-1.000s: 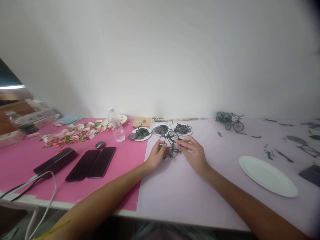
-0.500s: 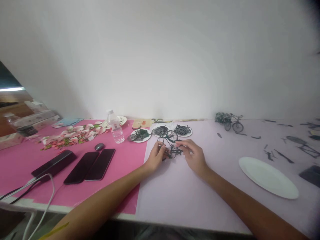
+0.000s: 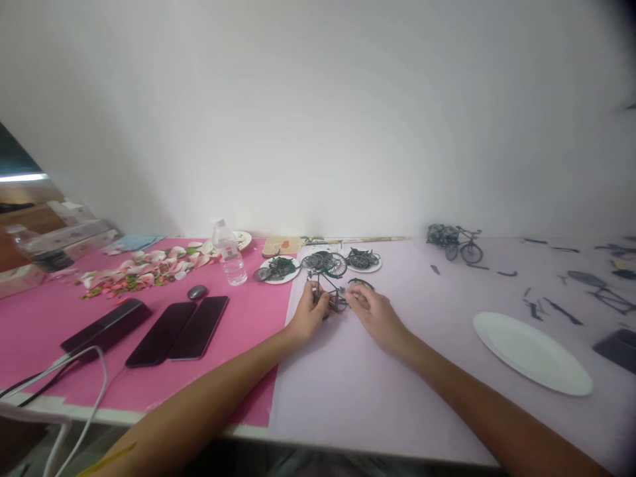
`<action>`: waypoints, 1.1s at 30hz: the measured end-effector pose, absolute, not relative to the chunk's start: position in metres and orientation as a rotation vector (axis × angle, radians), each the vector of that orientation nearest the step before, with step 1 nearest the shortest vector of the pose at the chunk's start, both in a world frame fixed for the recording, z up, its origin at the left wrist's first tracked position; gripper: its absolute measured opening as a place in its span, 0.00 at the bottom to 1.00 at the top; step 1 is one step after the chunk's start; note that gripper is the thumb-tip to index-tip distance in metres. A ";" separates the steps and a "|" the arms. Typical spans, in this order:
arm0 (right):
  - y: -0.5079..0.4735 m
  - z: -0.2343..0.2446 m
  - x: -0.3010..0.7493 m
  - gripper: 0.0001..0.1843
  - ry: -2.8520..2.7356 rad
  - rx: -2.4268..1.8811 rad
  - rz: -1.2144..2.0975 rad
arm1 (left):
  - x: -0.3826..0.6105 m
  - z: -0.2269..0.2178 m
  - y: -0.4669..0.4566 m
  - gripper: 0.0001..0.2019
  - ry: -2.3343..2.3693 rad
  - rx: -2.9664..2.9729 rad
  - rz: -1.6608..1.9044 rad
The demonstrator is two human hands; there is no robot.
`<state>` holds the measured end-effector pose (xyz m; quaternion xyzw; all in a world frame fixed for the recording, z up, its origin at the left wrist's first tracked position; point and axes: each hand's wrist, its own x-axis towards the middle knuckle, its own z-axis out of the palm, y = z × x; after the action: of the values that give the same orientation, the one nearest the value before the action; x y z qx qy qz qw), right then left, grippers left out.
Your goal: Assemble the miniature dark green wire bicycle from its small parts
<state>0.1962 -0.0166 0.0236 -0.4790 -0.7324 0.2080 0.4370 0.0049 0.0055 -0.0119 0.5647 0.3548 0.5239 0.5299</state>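
On the worktop (image 3: 358, 384) a tiny toy bike (image 3: 332, 289) is pinched by the left hand (image 3: 311, 310) and right hand (image 3: 373, 311), and could be bent by hard squeezing.

Bright pink is being shown by the left sheet (image 3: 238, 331) and pale lilac by the right sheet (image 3: 348, 384). Dark green is being displayed by the miniature bicycle (image 3: 334, 266), glossy black by the phones (image 3: 197, 326), plain white by the plate (image 3: 531, 354), and mixed pink, white and green by the petals (image 3: 144, 270).
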 end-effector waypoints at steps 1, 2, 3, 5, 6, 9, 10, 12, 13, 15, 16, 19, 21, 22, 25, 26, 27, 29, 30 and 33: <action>-0.016 0.022 0.196 0.15 -1.822 -1.214 0.517 | 0.005 -0.011 0.005 0.18 0.851 1.354 1.254; -0.015 0.020 0.197 0.14 -1.826 -1.227 0.519 | 0.005 -0.011 0.005 0.18 0.849 1.358 1.256; -0.014 0.019 0.197 0.14 -1.838 -1.230 0.523 | 0.005 -0.010 0.005 0.18 0.844 1.357 1.258; -0.014 0.018 0.197 0.13 -1.865 -1.222 0.530 | 0.005 -0.010 0.004 0.18 0.832 1.343 1.263; -0.014 0.018 0.197 0.13 -1.878 -1.216 0.532 | 0.005 -0.011 0.005 0.18 0.829 1.335 1.268; -0.015 0.020 0.197 0.14 -1.875 -1.207 0.527 | 0.006 -0.011 0.005 0.16 0.823 1.328 1.284; -0.015 0.020 0.196 0.15 -1.865 -1.206 0.528 | 0.006 -0.011 0.005 0.16 0.822 1.333 1.286; -0.016 0.020 0.196 0.15 -1.853 -1.220 0.537 | 0.005 -0.011 0.004 0.16 0.825 1.346 1.286; -0.016 0.020 0.196 0.15 -1.854 -1.238 0.545 | 0.005 -0.010 0.004 0.16 0.831 1.351 1.284; -0.016 0.020 0.196 0.16 -1.866 -1.292 0.555 | 0.005 -0.009 0.003 0.17 0.844 1.357 1.280; -0.016 0.019 0.196 0.17 -1.875 -1.320 0.556 | 0.004 -0.008 0.003 0.17 0.848 1.359 1.278; -0.016 0.018 0.196 0.16 -1.911 -1.352 0.576 | 0.005 -0.007 0.002 0.18 0.847 1.369 1.274; -0.015 0.017 0.196 0.15 -1.922 -1.325 0.617 | 0.005 -0.008 0.002 0.19 0.837 1.372 1.275; -0.014 0.016 0.196 0.15 -1.920 -1.307 0.632 | 0.005 -0.008 0.002 0.20 0.828 1.371 1.274; -0.012 0.014 0.197 0.13 -1.915 -1.280 0.633 | 0.005 -0.010 0.003 0.21 0.800 1.366 1.268; -0.012 0.014 0.197 0.13 -1.915 -1.279 0.622 | 0.005 -0.010 0.003 0.22 0.796 1.364 1.266; -0.013 0.014 0.197 0.13 -1.911 -1.277 0.611 | 0.005 -0.011 0.003 0.22 0.795 1.359 1.265; -0.014 0.016 0.197 0.12 -1.887 -1.264 0.597 | 0.005 -0.011 0.003 0.23 0.796 1.347 1.259; -0.015 0.018 0.197 0.12 -1.870 -1.255 0.591 | 0.005 -0.011 0.003 0.24 0.795 1.342 1.253; -0.018 0.024 0.197 0.12 -1.818 -1.238 0.565 | 0.004 -0.010 0.003 0.24 0.791 1.341 1.237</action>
<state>0.1966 -0.0180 0.0236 -0.4943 -0.7259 0.2255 0.4218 0.0045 0.0025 -0.0104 0.5654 0.3333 0.5216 0.5451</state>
